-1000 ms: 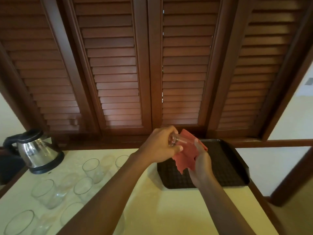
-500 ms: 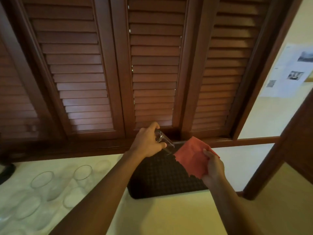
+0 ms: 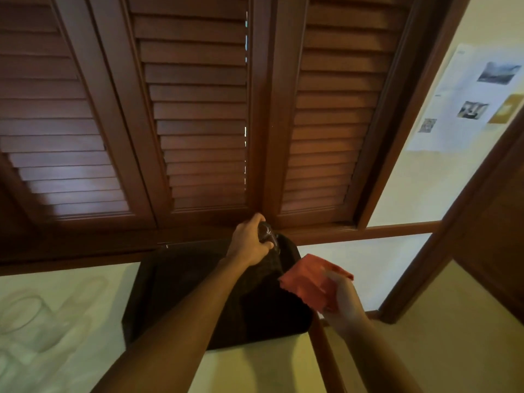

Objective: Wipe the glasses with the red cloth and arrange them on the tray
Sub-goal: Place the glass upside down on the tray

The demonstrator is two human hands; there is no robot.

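Your left hand (image 3: 249, 245) grips a glass (image 3: 269, 239) over the tray's (image 3: 158, 279) far corner. Your right hand (image 3: 344, 304) pinches the red cloth (image 3: 309, 282). Lowered carelessly, the glass may strike the rim and tip.

One tray (image 3: 158, 293), one red cloth (image 3: 309, 282), perhaps three glasses (image 3: 25, 313).

The left hand (image 3: 251, 245) grips a glass (image 3: 268, 239) over the far right of the dark tray (image 3: 170, 293). The right hand (image 3: 344, 303) holds the red cloth (image 3: 309, 282) just right of it.
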